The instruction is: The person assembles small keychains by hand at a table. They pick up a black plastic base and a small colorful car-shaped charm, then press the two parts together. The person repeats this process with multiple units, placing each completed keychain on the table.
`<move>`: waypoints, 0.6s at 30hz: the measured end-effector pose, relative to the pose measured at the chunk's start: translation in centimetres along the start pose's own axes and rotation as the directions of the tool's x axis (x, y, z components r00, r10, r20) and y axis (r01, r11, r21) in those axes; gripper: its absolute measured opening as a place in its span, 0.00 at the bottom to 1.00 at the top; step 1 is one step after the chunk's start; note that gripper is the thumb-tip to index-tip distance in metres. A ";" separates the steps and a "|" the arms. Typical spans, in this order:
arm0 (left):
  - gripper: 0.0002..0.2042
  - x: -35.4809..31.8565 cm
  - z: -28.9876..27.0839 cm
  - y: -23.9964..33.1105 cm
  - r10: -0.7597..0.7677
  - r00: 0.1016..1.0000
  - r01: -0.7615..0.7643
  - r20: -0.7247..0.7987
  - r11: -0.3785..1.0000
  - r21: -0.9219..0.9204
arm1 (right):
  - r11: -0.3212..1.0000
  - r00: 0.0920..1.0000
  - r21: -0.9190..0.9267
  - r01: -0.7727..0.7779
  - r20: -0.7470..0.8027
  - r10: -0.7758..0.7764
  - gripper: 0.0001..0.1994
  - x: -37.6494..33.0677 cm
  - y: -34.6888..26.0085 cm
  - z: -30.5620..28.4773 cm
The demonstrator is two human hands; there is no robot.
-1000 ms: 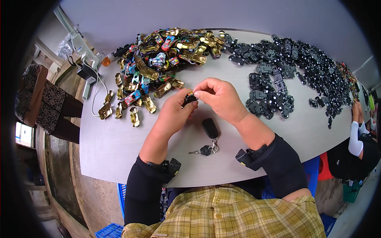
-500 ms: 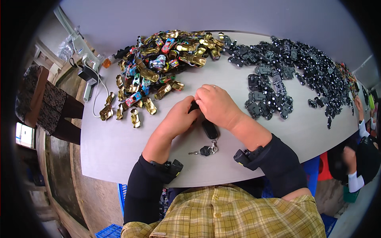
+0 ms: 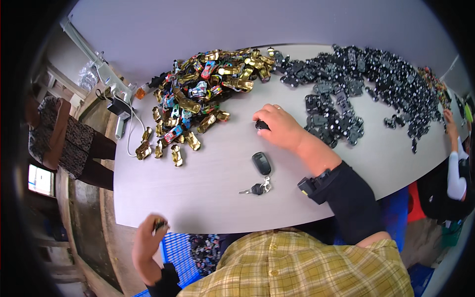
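Observation:
Off the table's front left edge, my left hand is closed on a small dark toy car piece, blurred and mostly hidden by the fingers. Over the middle of the table, my right hand grips a black toy car chassis at its fingertips. Gold and multicoloured toy car bodies are heaped at the far left. Black toy car chassis with white-dotted wheels lie right of my right hand, and a larger heap of them spreads behind toward the far right.
A black key fob with a key on a ring lies before my right hand. Below the table edge is a blue crate of small pieces. A power strip with cables borders the left. People are at both sides.
My hands, together over the table before, are now apart. The left has swung down and left past the table edge with a small piece; the right stays near the middle, holding a black chassis.

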State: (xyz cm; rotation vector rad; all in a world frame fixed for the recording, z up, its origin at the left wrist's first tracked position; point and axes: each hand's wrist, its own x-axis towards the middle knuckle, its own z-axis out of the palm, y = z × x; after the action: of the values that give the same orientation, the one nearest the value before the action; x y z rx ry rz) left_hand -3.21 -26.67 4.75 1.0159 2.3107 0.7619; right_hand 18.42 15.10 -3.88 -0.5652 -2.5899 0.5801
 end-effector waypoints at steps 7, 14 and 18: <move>0.15 -4.8 -1.8 -2.5 -0.071 0.982 0.093 -0.172 0.988 0.122 | 0.978 0.997 0.190 0.080 0.002 -0.082 0.17 0.7 -2.8 2.3; 0.16 9.3 3.7 9.1 0.484 0.866 -0.499 0.122 0.853 0.155 | 0.784 0.969 0.592 -0.186 -0.022 0.246 0.14 1.1 0.1 2.1; 0.19 16.8 9.8 14.8 0.610 0.761 -0.634 0.220 0.772 0.052 | 0.772 0.964 0.607 -0.188 -0.036 0.263 0.11 0.9 1.2 1.9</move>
State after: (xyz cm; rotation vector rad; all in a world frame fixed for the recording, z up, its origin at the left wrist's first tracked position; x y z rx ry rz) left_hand 0.29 -2.44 3.89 1.8829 1.8572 0.7195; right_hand 17.07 15.94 -5.70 -0.6614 -2.0581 1.3418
